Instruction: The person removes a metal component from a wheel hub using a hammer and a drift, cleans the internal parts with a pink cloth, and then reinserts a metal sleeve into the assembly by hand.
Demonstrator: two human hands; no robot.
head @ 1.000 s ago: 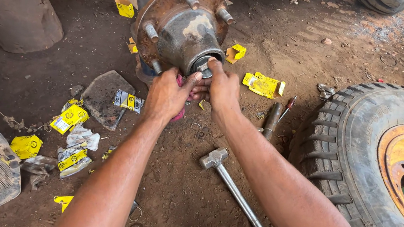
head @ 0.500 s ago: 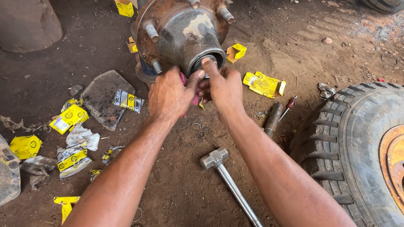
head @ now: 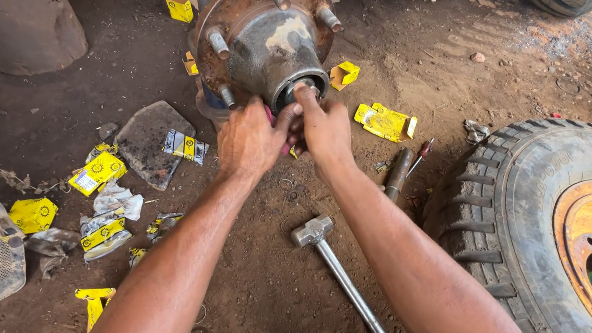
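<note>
Rusty wheel hub (head: 265,37) is getting attention: both hands, left hand (head: 249,140) and right hand (head: 325,127), pinch something small and pinkish at its centre opening; hammer (head: 338,272) lies below.

This is a rough, open vehicle repair yard rather than a tidy workshop: the work goes on directly on a bare dirt floor (head: 509,57) stained dark with oil. A rusty wheel hub (head: 265,33) with protruding studs stands exposed, and a large removed truck tyre (head: 502,208) on an orange rim lies beside it. A metal hammer (head: 340,272), a screwdriver (head: 422,151) and torn yellow spare-part boxes (head: 386,121) lie scattered over the ground.
</note>
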